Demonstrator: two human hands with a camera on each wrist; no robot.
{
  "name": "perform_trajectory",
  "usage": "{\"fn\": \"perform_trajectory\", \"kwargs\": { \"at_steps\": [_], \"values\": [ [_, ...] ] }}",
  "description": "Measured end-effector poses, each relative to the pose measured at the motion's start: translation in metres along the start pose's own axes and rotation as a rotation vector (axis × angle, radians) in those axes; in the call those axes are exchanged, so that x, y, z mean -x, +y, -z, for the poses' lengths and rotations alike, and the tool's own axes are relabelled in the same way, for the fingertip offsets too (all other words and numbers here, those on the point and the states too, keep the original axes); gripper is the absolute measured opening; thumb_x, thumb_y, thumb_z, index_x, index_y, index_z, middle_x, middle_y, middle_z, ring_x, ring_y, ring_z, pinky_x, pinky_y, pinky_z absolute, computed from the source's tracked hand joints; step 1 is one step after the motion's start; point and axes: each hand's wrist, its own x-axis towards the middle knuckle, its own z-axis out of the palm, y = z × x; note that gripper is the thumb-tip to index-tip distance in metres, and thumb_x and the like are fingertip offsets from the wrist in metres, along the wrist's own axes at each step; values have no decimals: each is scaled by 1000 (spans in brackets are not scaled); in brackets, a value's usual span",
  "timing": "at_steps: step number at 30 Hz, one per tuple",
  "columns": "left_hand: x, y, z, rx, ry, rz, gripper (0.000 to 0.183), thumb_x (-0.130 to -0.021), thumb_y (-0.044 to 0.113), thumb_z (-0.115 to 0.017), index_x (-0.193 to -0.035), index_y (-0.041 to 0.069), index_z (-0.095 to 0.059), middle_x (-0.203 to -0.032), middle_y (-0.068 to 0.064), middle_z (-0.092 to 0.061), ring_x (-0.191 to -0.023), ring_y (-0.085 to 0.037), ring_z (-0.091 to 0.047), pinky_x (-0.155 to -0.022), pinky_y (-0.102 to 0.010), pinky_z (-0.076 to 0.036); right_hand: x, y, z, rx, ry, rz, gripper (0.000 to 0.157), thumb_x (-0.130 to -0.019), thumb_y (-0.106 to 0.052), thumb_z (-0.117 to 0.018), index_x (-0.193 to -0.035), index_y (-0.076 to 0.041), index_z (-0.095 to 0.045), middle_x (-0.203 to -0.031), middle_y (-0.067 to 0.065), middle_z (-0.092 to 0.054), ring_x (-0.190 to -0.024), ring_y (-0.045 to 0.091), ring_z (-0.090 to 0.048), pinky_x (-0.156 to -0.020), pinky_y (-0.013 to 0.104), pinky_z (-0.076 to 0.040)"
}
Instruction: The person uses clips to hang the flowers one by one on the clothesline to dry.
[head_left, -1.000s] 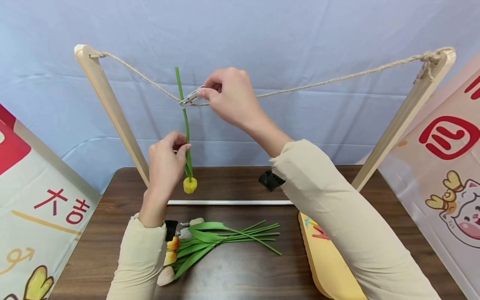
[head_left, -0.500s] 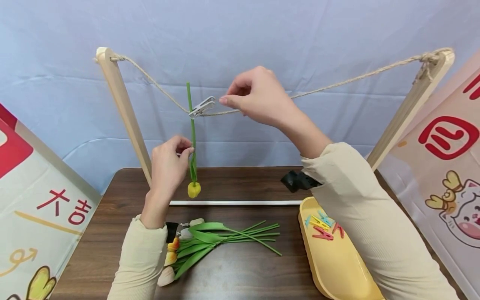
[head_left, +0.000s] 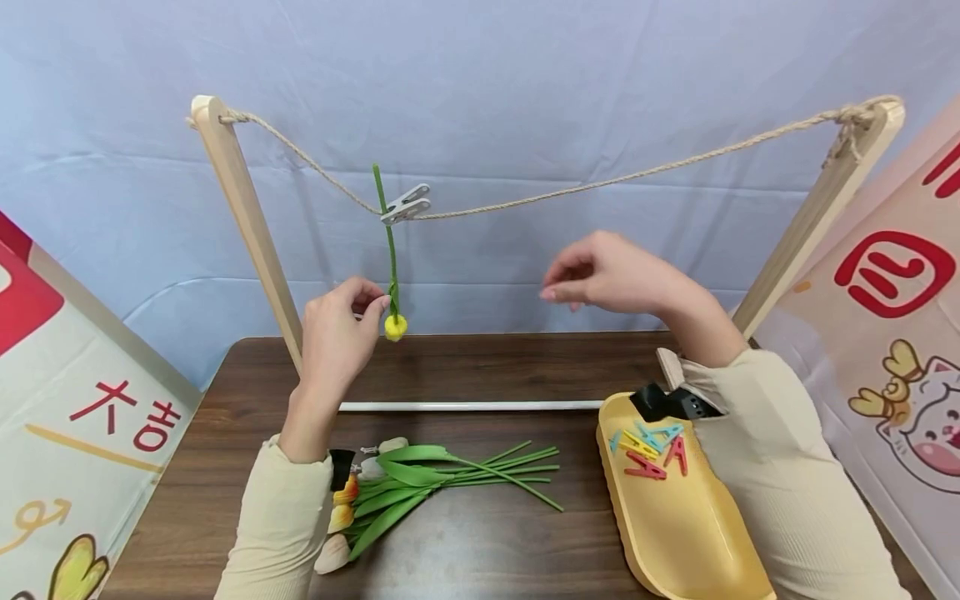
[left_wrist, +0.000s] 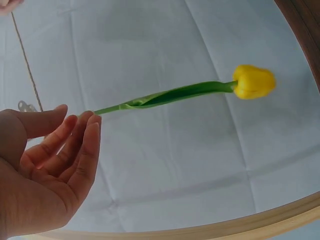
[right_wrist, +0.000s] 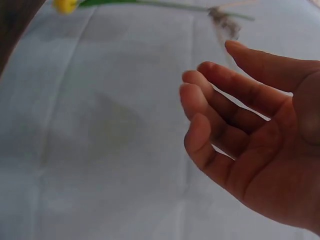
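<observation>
A yellow tulip (head_left: 395, 327) hangs head down from the rope (head_left: 525, 200), its stem caught in a grey clothespin (head_left: 406, 204). My left hand (head_left: 341, 325) is beside the lower stem in the head view, fingertips right at it. In the left wrist view the thumb and fingers of the left hand (left_wrist: 55, 155) stand apart, and the tulip's stem (left_wrist: 115, 108) runs behind the fingertips. My right hand (head_left: 611, 275), away to the right below the rope, holds nothing; its fingers are loosely bent in the right wrist view.
Wooden posts (head_left: 247, 225) hold the rope at both ends. A white rod (head_left: 480, 407) crosses the table (head_left: 487, 550). Several tulips (head_left: 420, 483) lie at front left. A yellow tray (head_left: 675, 533) with red, yellow and blue clothespins (head_left: 648, 450) stands at right, under the right forearm.
My right hand has let go of the clothespin and moved right and down. The tulip's head has swung up and slightly right, while my left hand stays nearly in place, its hold loosened.
</observation>
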Motion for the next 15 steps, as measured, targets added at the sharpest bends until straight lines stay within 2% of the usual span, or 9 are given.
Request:
{"fn": "perform_trajectory", "kwargs": {
  "at_steps": [8,15],
  "values": [
    [3,-3,-1,-1,-21,7,10,-88,8,-63,-87,-2,-66,-78,-15,-66,-72,-29,-62,-69,-42,-48,32,93,-30,-164,-84,-150,12,-89,-5,-60,-92,3,-67,-72,2,-62,-63,18,-58,-56,26,-48],
    [4,-5,-2,-7,-22,2,11,-89,9,-62,-87,-1,-67,-77,-15,-66,-70,-29,-62,-67,-42,-47,63,164,-67,-250,-168,-242,10,-86,1,-56,-86,4,-65,-68,5,-61,-58,21,-57,-52,31,-48]
  ]
}}
